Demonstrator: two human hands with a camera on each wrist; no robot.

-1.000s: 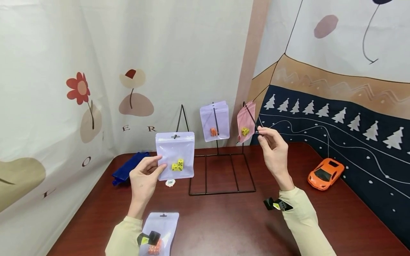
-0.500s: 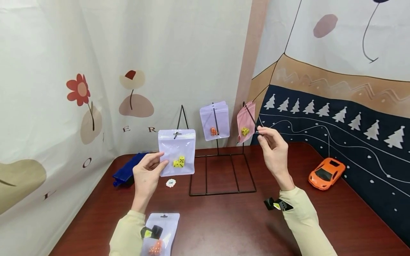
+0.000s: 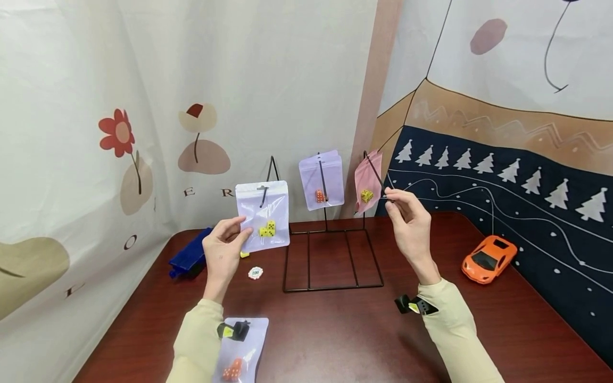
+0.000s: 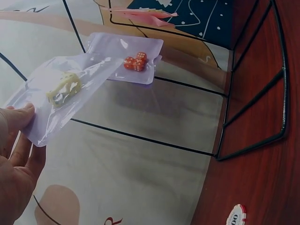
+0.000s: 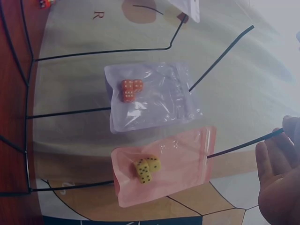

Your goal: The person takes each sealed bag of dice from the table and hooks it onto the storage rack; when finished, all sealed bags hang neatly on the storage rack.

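In the head view, my left hand (image 3: pixel 224 250) pinches the lower left edge of a clear lilac zip bag (image 3: pixel 251 210) with yellow dice (image 3: pixel 271 232) in it. The end of the black wire rack's left hook (image 3: pixel 263 198) shows in front of this bag, at its hang hole. My right hand (image 3: pixel 411 229) pinches the tip of the right hook (image 3: pixel 375 173), where a pink bag (image 3: pixel 371 175) with yellow dice hangs. From the middle hook hangs a lilac bag (image 3: pixel 311 178) with orange dice (image 5: pixel 129 91), apparently with another behind it.
Another lilac bag (image 3: pixel 246 346) with orange dice lies at the table's front, partly under the left sleeve. The rack's base (image 3: pixel 332 290) stands behind a white poker chip (image 3: pixel 255 273). A blue pouch-like thing (image 3: pixel 190 252) lies left, an orange toy car (image 3: pixel 489 259) right.
My left hand has raised the lilac bag with yellow dice and moved it slightly back toward the rack, uncovering a small yellow thing behind it. The right hand keeps its hold on the hook.
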